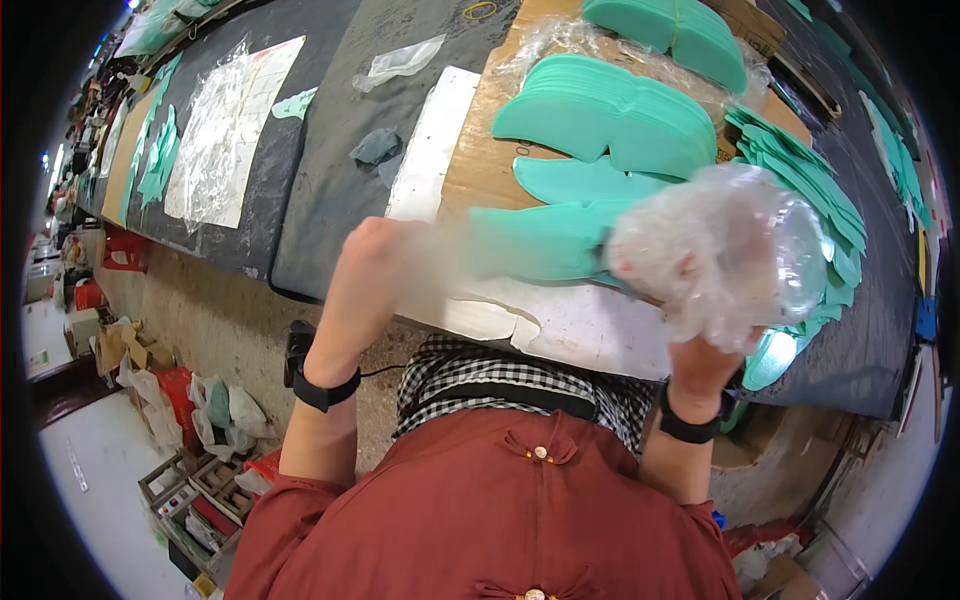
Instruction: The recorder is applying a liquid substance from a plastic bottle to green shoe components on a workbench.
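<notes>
On the worktable in front of me lies a teal, wing-shaped sheet piece. My left hand is at its left end, with the fingers smeared by motion, so I cannot tell whether they touch it. Over the piece's right end, my right hand grips a clear plastic bottle wrapped in crumpled clear film. The film hides most of the fingers. Just beyond lies another teal piece, then a neat stack of teal pieces. More loose teal pieces fan out at the right.
Cardboard and a white board lie under the pieces. Another teal stack sits at the far side. A film-covered sheet and a dark scrap are on the left. Bags and a divided box stand below left.
</notes>
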Demonstrator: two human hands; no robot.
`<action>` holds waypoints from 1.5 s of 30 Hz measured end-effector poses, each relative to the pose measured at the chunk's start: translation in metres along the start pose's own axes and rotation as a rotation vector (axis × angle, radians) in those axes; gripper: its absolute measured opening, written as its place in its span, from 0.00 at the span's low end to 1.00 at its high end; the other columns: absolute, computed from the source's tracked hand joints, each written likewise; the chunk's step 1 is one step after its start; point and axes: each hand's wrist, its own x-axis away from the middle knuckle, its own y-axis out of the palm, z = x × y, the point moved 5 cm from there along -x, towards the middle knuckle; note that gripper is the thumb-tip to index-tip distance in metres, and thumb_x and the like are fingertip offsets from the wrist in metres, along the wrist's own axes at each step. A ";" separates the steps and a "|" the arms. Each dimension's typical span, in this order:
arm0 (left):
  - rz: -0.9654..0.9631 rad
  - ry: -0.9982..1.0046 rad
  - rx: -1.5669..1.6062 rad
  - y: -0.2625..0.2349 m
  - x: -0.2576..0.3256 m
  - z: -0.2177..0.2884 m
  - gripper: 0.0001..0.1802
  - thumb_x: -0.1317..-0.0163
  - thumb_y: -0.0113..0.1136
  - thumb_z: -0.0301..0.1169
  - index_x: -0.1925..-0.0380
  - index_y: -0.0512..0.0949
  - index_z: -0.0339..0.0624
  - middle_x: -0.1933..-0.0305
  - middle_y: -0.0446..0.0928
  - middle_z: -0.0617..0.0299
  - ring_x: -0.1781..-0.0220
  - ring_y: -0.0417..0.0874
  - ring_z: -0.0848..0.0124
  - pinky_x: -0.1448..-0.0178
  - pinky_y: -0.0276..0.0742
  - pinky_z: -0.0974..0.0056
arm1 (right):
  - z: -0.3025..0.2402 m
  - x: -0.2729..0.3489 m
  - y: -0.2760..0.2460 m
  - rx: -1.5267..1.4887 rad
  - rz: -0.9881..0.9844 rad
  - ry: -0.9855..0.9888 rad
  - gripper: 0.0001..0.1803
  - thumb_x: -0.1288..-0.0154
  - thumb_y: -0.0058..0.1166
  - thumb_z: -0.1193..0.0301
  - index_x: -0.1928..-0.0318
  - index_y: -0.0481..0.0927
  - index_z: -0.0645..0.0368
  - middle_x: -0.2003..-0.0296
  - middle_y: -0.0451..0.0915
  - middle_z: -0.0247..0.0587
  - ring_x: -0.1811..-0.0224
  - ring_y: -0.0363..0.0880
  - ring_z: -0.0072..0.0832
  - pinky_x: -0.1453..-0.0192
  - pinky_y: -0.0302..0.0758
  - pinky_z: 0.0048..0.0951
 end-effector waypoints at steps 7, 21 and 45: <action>-0.280 -0.014 0.193 0.027 -0.002 -0.007 0.16 0.28 0.52 0.38 0.55 0.82 0.36 0.74 0.71 0.70 0.71 0.65 0.80 0.64 0.63 0.73 | 0.010 -0.017 -0.004 -0.163 -0.001 0.063 0.26 0.29 0.53 0.65 0.36 0.67 0.61 0.42 0.73 0.41 0.40 0.74 0.35 0.37 0.73 0.37; -0.281 -0.361 0.748 0.033 0.001 0.005 0.23 0.27 0.52 0.46 0.54 0.80 0.33 0.62 0.82 0.61 0.63 0.82 0.75 0.59 0.76 0.70 | -0.079 0.002 0.005 -0.199 0.068 -0.349 0.17 0.39 0.58 0.62 0.50 0.82 0.53 0.53 0.81 0.40 0.51 0.81 0.41 0.44 0.75 0.44; -0.324 -0.278 0.520 0.052 -0.026 0.013 0.05 0.39 0.62 0.31 0.69 0.81 0.42 0.78 0.70 0.75 0.75 0.65 0.86 0.71 0.54 0.76 | 0.042 -0.060 0.003 -0.932 0.263 0.384 0.38 0.47 0.69 0.72 0.36 0.68 0.63 0.46 0.78 0.45 0.45 0.77 0.33 0.41 0.75 0.34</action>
